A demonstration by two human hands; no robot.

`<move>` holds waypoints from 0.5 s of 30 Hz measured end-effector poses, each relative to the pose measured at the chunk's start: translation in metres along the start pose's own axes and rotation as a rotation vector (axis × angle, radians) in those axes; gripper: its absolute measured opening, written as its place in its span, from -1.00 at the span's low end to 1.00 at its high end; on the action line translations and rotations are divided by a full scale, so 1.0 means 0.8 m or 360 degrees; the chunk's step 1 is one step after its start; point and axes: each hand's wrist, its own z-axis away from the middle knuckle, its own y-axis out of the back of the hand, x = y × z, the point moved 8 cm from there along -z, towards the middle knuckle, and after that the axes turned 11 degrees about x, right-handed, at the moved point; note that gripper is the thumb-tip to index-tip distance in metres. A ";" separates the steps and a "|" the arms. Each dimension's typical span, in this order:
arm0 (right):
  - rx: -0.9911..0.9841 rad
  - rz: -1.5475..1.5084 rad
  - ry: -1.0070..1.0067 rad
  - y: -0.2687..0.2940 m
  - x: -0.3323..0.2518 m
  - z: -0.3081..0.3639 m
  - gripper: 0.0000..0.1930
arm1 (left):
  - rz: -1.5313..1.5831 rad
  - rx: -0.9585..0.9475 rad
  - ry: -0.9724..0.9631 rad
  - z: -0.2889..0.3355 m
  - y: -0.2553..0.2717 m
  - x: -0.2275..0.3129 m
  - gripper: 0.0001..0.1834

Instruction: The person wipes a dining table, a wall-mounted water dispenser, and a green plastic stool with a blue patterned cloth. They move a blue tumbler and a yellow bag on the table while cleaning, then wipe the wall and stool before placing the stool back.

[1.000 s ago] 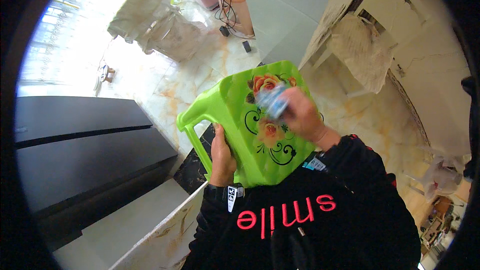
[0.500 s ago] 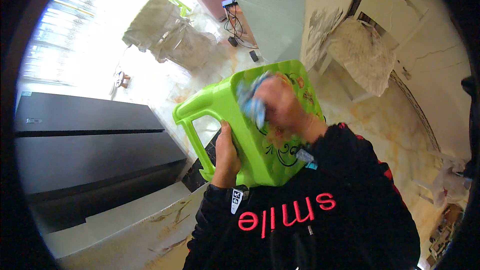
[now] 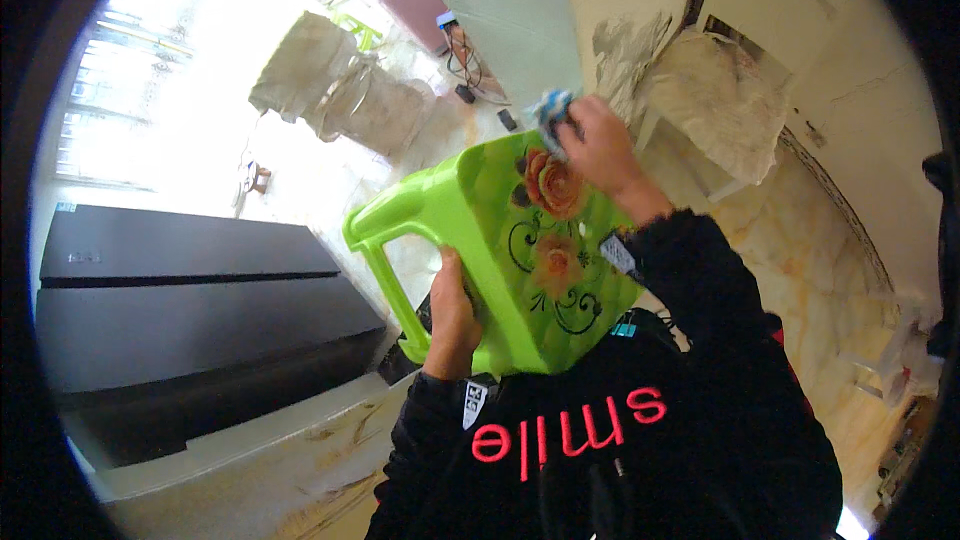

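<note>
A bright green plastic stool [image 3: 500,290], tilted on its side, rests against the front of my body. Roses and black scrolls decorate its seat, which faces to the right. My left hand [image 3: 454,318] grips the stool's side beside the leg opening, thumb on the outer face and the other fingers hidden behind. At the far edge of the seat, my right hand [image 3: 605,155] is closed on a crumpled blue-and-white cloth [image 3: 548,112]. The cloth is at that far edge; whether it touches the plastic I cannot tell.
A dark grey refrigerator [image 3: 200,310] is at the left. Ahead stands a cloth-covered chair [image 3: 325,80], with loose cables [image 3: 465,55] by a pale green panel [image 3: 500,10]. Another covered white chair [image 3: 715,100] is at the right on the marbled floor [image 3: 790,250].
My right hand has moved with the cloth from the middle of the seat up to its far edge, uncovering the roses. My left hand keeps its grip on the stool.
</note>
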 end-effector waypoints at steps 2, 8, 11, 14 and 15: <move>-0.0019 -0.0549 0.0594 0.008 -0.040 0.019 -0.83 | -0.0034 -0.0112 -0.0025 0.004 -0.008 -0.003 -0.39; 0.0241 -0.0362 -0.0009 -0.013 0.100 0.048 -0.79 | 0.0010 -0.0042 -0.0020 0.003 -0.003 -0.017 -0.43; -0.0053 -0.0202 -0.0035 -0.010 0.166 0.075 -0.79 | 0.0010 -0.0030 -0.0078 -0.005 0.000 -0.016 -0.44; -0.0372 -0.0264 -0.0142 0.003 0.177 0.158 -0.77 | 0.0134 -0.0074 -0.0099 -0.014 0.000 -0.015 -0.44; -0.0510 -0.0328 -0.0106 0.005 0.164 0.188 -0.76 | 0.0131 -0.0020 -0.0097 -0.016 0.004 -0.018 -0.45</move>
